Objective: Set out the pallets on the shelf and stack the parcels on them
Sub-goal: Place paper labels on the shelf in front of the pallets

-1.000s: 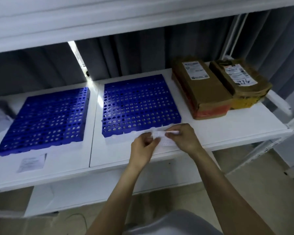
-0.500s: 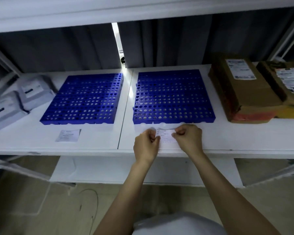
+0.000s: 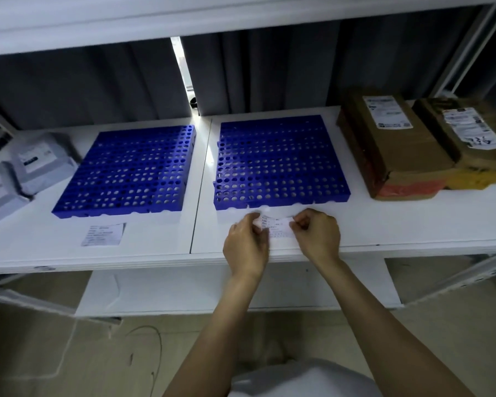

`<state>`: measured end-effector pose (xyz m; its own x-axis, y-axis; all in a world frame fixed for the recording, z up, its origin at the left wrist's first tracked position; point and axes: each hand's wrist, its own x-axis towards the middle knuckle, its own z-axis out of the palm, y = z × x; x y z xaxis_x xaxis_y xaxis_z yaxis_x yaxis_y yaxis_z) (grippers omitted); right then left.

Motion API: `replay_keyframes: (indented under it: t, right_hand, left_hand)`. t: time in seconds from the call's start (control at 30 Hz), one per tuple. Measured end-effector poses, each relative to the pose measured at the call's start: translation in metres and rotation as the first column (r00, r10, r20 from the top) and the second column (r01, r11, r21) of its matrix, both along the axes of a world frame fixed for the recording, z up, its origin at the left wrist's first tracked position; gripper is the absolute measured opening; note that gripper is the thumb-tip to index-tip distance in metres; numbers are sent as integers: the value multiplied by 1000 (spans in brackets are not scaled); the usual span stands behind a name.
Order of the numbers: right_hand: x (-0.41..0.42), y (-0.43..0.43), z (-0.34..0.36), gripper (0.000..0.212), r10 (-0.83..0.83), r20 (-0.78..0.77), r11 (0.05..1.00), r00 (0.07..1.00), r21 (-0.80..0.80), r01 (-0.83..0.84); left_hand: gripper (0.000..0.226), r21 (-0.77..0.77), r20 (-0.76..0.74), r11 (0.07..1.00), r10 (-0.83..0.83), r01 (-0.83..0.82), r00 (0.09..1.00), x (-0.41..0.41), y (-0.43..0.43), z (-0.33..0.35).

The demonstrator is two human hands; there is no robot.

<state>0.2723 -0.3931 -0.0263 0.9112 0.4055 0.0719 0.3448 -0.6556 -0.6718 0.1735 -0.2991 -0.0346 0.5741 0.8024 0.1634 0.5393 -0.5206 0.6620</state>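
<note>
A: In the head view, where does everything sit?

B: Two blue perforated plastic pallets (image 3: 278,161) lie flat, side by side on the white shelf (image 3: 413,224), both bare. Brown cardboard parcels (image 3: 390,150) sit to their right, grey plastic mailer bags (image 3: 40,164) to their left.

A: And the hands?

B: The left hand (image 3: 245,245) and right hand (image 3: 317,239) each pinch one end of a small white paper slip (image 3: 277,226), just in front of the right-hand one.

A: Handling?

B: The boxes look stiff and probably heavier, so I'd grip opposite sides. The bags look soft, so I'd scoop underneath.
</note>
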Motion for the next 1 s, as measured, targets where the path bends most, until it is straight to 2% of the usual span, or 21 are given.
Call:
replay_keyframes:
  t: [0.17,0.3,0.47,0.7,1.0]
  right_hand:
    - [0,-1,-5,11,-18,43,999,999,30,17]
    - [-4,-1,-12,10,24,144,999,989,19,-27]
    - [-6,-4,-18,17,82,170,996,982,28,-88]
    - [-5,-10,-20,22,102,138,993,985,37,-108]
    - [-3,-15,-17,26,123,90,988,988,84,-131]
  left_hand:
    - [41,162,-7,986,-31,31,1000,0,-5,-13]
    - [31,217,-32,976,-15,21,999,-1,-6,-19]
    - [26,288,-38,957,-25,34,999,-2,-4,-24]
    - [26,288,-53,957,-19,34,998,-2,-5,-23]
    - [32,191,-101,981,-26,45,995,-3,-8,-15]
